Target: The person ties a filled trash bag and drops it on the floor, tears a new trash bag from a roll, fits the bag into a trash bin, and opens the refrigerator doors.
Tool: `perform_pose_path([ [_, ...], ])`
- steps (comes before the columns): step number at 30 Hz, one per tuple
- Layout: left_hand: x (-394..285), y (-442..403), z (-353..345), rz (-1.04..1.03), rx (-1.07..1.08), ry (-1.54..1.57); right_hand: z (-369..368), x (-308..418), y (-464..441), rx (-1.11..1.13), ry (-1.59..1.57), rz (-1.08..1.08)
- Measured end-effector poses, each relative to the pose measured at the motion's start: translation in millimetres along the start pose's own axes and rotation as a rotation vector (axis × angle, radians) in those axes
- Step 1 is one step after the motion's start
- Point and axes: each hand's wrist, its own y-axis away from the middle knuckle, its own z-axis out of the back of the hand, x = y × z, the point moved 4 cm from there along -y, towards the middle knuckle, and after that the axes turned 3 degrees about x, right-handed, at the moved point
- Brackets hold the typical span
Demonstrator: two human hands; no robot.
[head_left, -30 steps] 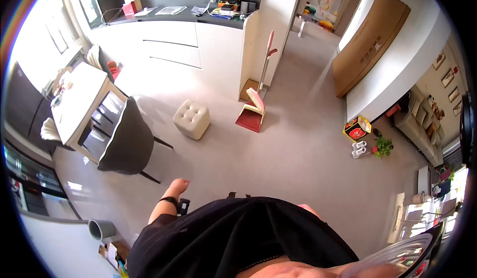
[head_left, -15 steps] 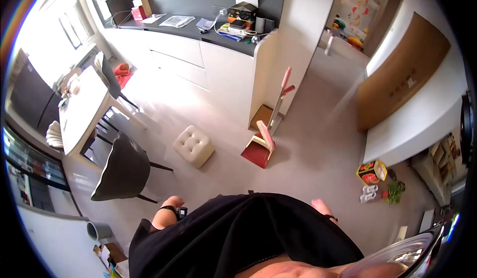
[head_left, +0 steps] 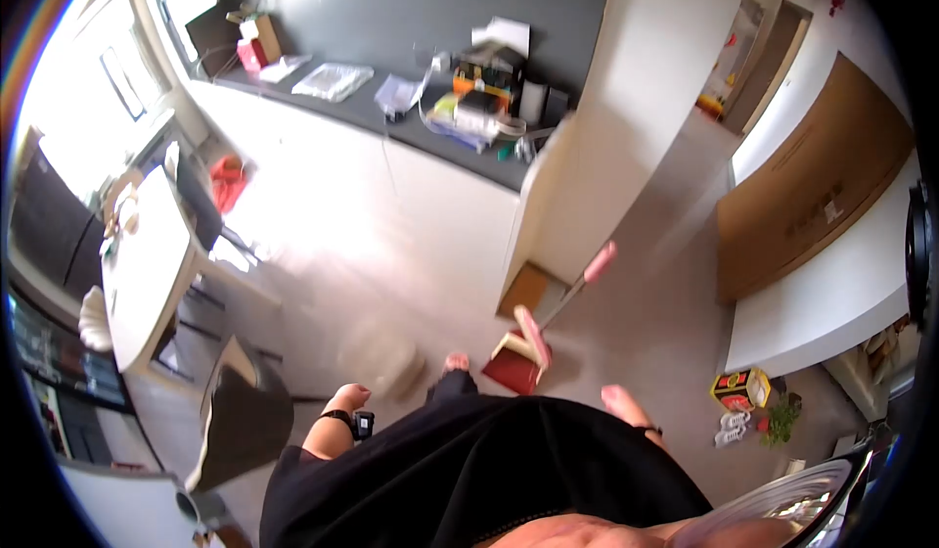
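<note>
My left hand (head_left: 350,397) hangs at my left side, nearest the pale tufted stool (head_left: 380,360), which looks smeared. A black band with a small dark device (head_left: 363,425) is on that wrist. My right hand (head_left: 620,401) hangs at my right side, a dark band on its wrist. Neither hand touches anything that I can see, and their fingers are too indistinct to read. Between them, one foot (head_left: 456,362) shows ahead of my black clothing (head_left: 489,460). A red dustpan (head_left: 511,372) stands on the floor, with a pink-handled broom (head_left: 533,333) against it.
A dark chair (head_left: 240,421) and a white table (head_left: 147,254) are at the left. Ahead runs a cluttered counter (head_left: 362,108) ending at a partition (head_left: 626,108). To the right are a large cardboard sheet (head_left: 822,186), a yellow-black box (head_left: 740,389), shoes (head_left: 732,428) and a plant (head_left: 781,419).
My view has moved forward: the counter is larger, and the dustpan and stool are lower in view. One foot has come into sight. Both hands remain at my sides.
</note>
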Motion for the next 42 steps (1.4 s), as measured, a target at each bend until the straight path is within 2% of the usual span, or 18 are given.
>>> perform_pose_path([
  [2,-125.3,27.7,94.8,-0.261,-0.234,-0.204,7.4,44.8,37.8,0.012,0.084,-0.121],
  [4,-236.3,40.8,189.2,-0.559,-0.424,0.005,12.7,105.4,90.2,0.034,0.098,-0.320],
  [5,-294.7,63.2,236.3,-0.668,-0.553,-0.052,11.0,122.5,98.8,0.036,0.074,-0.362],
  [6,-341.4,56.5,278.8,-0.844,-0.599,-0.023,12.1,139.7,97.4,0.028,0.063,-0.363],
  [9,-493.6,164.7,385.5,-1.276,-0.852,-0.083,-2.1,170.9,52.6,0.012,-0.019,-0.292],
  [10,-528.0,202.8,412.6,-1.380,-1.010,-0.142,-6.2,182.0,35.9,0.009,-0.035,-0.263],
  [11,-555.4,240.4,435.7,-1.413,-1.025,-0.067,-7.4,193.3,22.4,0.003,-0.040,-0.246],
  [13,-584.3,305.6,474.8,-1.620,-1.266,-0.051,-15.3,214.3,-3.4,0.016,-0.056,-0.206],
  [17,-598.4,352.6,547.7,-1.520,-1.472,0.055,-20.9,244.0,-35.1,0.031,-0.069,-0.159],
  [19,-604.7,361.8,587.5,-1.505,-1.546,0.240,-22.0,255.4,-44.9,0.037,-0.071,-0.149],
  [21,-632.3,366.2,636.4,-1.506,-1.732,0.166,-23.4,263.5,-49.2,0.043,-0.076,-0.151],
  [24,-695.7,362.6,695.0,-1.188,-1.567,-0.036,-25.7,274.6,-55.6,0.045,-0.081,-0.155],
  [28,-754.3,353.5,713.4,-0.756,-1.386,-0.348,-30.2,283.0,-58.1,0.044,-0.093,-0.160],
  [29,-760.9,348.0,713.4,-0.805,-1.211,-0.387,-31.4,283.5,-58.2,0.044,-0.098,-0.162],
  [32,-769.4,338.8,715.7,-0.917,-0.897,-0.271,-36.3,284.8,-56.9,0.043,-0.111,-0.164],
  [38,-763.3,352.1,713.5,-0.801,-1.041,-0.393,-41.4,288.0,-51.9,0.036,-0.126,-0.162],
  [41,-755.2,351.0,707.5,-0.890,-0.974,-0.356,-45.2,288.7,-50.2,0.038,-0.132,-0.160],
  [42,-761.2,345.6,718.1,-0.946,-1.089,-0.415,-45.8,289.4,-49.5,0.040,-0.131,-0.157],
])
